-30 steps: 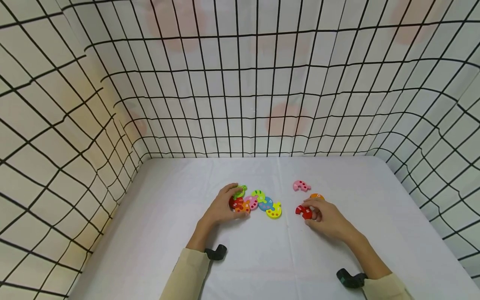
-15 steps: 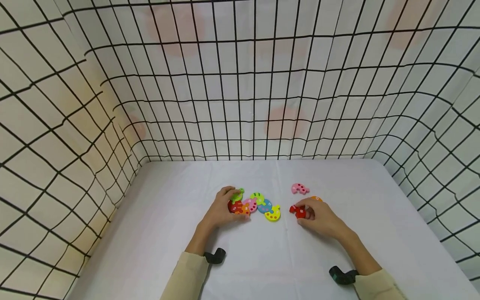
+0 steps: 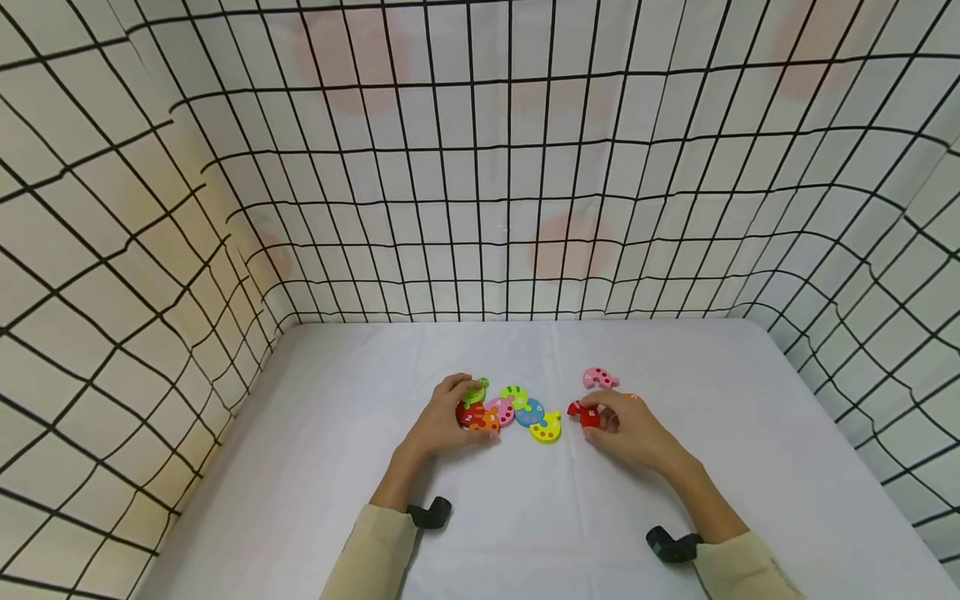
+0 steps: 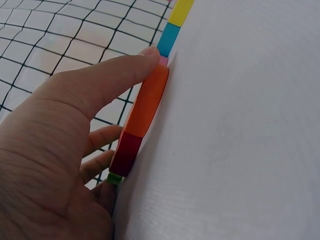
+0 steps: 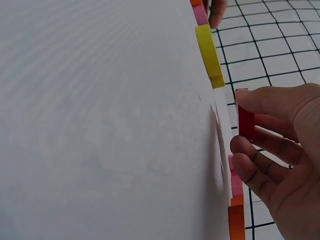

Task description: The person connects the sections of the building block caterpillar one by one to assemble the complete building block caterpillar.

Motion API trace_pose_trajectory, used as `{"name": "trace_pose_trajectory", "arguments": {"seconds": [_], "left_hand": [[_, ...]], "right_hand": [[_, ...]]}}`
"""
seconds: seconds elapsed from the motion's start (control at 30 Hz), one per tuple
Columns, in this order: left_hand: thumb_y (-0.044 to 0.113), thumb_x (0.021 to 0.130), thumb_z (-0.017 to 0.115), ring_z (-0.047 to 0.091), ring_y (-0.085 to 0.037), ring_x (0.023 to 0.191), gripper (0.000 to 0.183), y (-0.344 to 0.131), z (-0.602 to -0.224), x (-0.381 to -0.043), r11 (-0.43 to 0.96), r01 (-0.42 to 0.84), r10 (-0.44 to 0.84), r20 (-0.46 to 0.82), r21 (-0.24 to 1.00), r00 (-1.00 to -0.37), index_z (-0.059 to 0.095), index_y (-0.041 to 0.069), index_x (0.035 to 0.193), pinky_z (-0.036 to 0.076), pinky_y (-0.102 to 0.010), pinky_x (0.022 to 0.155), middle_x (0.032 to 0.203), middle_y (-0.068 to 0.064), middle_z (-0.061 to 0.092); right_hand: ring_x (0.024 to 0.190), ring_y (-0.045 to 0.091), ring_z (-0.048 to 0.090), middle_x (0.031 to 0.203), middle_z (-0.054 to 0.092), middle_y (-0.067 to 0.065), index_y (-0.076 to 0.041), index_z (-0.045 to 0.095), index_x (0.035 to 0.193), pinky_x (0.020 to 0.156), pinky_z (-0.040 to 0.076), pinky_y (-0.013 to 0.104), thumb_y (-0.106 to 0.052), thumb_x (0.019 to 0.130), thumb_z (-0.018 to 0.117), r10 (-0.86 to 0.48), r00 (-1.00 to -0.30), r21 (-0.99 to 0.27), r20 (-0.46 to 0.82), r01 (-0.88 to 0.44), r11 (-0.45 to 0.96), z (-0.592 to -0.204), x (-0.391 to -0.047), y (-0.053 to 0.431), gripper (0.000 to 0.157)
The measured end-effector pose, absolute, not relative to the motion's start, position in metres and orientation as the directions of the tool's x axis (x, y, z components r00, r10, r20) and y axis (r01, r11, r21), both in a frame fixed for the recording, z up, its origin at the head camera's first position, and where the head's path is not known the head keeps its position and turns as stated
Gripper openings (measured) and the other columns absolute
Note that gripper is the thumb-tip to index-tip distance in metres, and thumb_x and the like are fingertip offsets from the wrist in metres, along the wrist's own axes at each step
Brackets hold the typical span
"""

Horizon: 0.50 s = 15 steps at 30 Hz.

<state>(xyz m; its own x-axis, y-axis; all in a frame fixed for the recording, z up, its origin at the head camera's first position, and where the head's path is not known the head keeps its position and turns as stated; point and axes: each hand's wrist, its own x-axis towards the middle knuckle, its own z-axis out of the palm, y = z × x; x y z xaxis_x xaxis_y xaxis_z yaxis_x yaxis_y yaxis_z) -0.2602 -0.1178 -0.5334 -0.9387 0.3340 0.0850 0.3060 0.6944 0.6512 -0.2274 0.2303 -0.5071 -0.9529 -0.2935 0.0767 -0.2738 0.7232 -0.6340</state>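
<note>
Toward the middle of the table, in the head view, lies a curved chain of joined puzzle pieces: light green point(image 3: 476, 393), red point(image 3: 468, 414), orange point(image 4: 148, 102), pink point(image 3: 499, 410), green-striped, blue point(image 3: 530, 412) and yellow point(image 3: 547, 429). My left hand point(image 3: 437, 422) grips the chain's left end, thumb at the orange and pink pieces, fingers along the red and light green ones. My right hand point(image 3: 636, 432) pinches a red puzzle piece point(image 3: 589, 416) between thumb and fingers. In the right wrist view that piece is raised off the cloth, apart from the yellow piece point(image 5: 209, 56).
A loose pink spotted puzzle piece point(image 3: 599, 377) lies behind my right hand. An orange puzzle piece point(image 5: 236, 220) is mostly hidden by that hand in the head view. White cloth point(image 3: 525, 517) covers the table, with black grid walls point(image 3: 510, 175) around it.
My right hand has carried the red puzzle piece leftward, closer to the yellow end of the chain. The left hand keeps its hold, and the view tilted slightly at first.
</note>
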Motion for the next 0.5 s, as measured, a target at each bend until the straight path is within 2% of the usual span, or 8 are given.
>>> {"name": "trace_pose_trajectory", "arguments": {"seconds": [0.37,0.5], "left_hand": [[0.051,0.075,0.085,0.036,-0.029,0.150,0.082,-0.119,-0.533,-0.261,0.686,0.312,0.352,0.075,0.657,-0.933,0.055,0.025,0.147,0.042,-0.056,0.117,0.161,-0.003,0.037],[0.051,0.075,0.085,0.036,-0.030,0.149,0.082,-0.119,-0.534,-0.261,0.686,0.317,0.354,0.080,0.655,-0.932,0.055,0.024,0.146,0.041,-0.056,0.117,0.161,-0.003,0.038]], "right_hand": [[0.094,0.018,0.058,0.102,0.065,0.000,-0.019,0.068,0.130,0.078,0.055,0.027,-0.016,0.088,0.081,-0.283,-0.957,-0.632,0.058,-0.254,0.732,-0.502,-0.233,0.219,0.044],[0.095,0.019,0.058,0.106,0.066,0.000,-0.020,0.067,0.131,0.077,0.055,0.026,-0.017,0.089,0.081,-0.289,-0.956,-0.630,0.048,-0.254,0.734,-0.501,-0.236,0.217,0.045]]}}
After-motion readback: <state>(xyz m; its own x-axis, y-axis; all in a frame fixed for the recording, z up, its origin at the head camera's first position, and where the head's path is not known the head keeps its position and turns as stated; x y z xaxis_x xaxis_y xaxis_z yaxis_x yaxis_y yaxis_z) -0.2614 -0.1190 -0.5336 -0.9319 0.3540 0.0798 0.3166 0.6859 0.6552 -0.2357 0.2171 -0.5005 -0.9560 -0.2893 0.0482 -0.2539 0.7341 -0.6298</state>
